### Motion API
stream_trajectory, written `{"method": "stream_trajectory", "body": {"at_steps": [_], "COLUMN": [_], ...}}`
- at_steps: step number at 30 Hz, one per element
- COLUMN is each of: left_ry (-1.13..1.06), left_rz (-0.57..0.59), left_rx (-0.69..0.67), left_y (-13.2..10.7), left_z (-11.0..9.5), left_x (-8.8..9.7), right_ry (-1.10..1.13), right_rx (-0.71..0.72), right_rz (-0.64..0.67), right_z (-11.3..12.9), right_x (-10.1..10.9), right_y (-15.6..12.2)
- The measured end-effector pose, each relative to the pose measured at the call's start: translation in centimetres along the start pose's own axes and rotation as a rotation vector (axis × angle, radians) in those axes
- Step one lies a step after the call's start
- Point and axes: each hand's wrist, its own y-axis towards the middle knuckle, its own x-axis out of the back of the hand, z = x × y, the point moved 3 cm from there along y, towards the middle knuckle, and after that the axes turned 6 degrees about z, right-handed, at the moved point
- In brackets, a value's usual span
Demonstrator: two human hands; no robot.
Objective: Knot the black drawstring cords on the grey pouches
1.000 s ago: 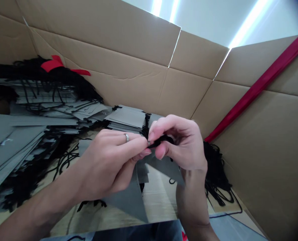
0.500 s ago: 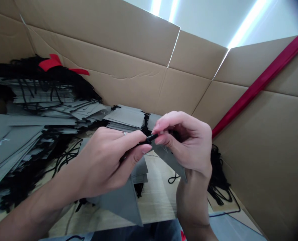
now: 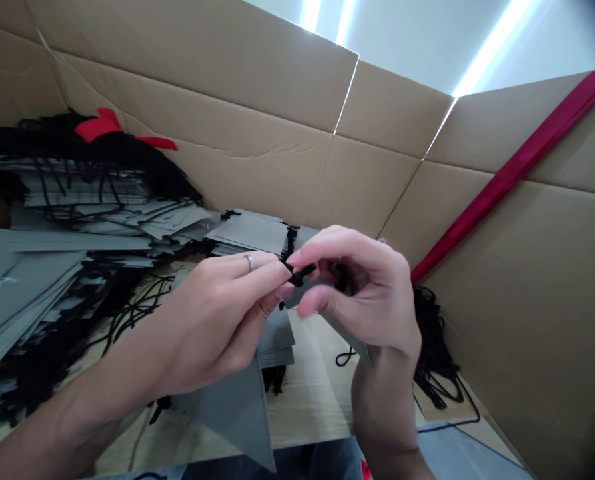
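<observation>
My left hand point(image 3: 227, 313), a ring on one finger, is closed in a pinch on a black cord point(image 3: 302, 272) that has a small knot or loop at the fingertips. My right hand point(image 3: 365, 293) curls around the other side, its forefinger touching the cord near the knot and its thumb held apart. Some black cord also shows inside its curled fingers. Below the right palm slants a flat grey piece point(image 3: 347, 333), partly covered by that hand. Another flat grey sheet point(image 3: 237, 407) hangs under my left hand, its upper part hidden.
Stacks of flat grey pieces point(image 3: 42, 287) with black cords fill the left side. A red strip point(image 3: 100, 127) lies on the black cord heap. Behind stands a cardboard wall point(image 3: 257, 147), with a dark red ribbon point(image 3: 507, 173) across its right part. More black cords point(image 3: 430, 353) lie right.
My right thumb has come away from the cord and the right hand has shifted slightly left. My left hand keeps its pinch, and the grey sheet below it has swung a little lower.
</observation>
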Motion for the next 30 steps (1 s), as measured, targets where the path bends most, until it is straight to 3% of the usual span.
{"method": "stream_trajectory", "body": {"at_steps": [10,13,21,27,30], "left_ry": [0.092,0.088,0.001,-0.128,-0.169], "left_rz": [-0.113,-0.089,-0.113,-0.06,0.024], "left_rx": [0.016,0.021,0.132,0.219,0.269], "left_y": [-0.2,-0.5,0.5,1.1,0.8], "left_z": [0.0,0.0,0.3,1.2,2.0], "left_x": [0.2,0.2,0.2,-0.9,-1.9], "right_ry": [-0.069,-0.103,-0.131,-0.161,-0.197], "right_rx": [-0.139,-0.15,-0.018,-0.048,-0.102], "right_rz": [0.023,0.042,0.121,0.102,0.119], "right_z": [-0.2,0.0,0.9,0.6,0.4], "right_x": [0.3,0.4,-0.6,-0.7,-1.0], "right_y": [-0.5,-0.6,-0.1,0.1,0.2]}}
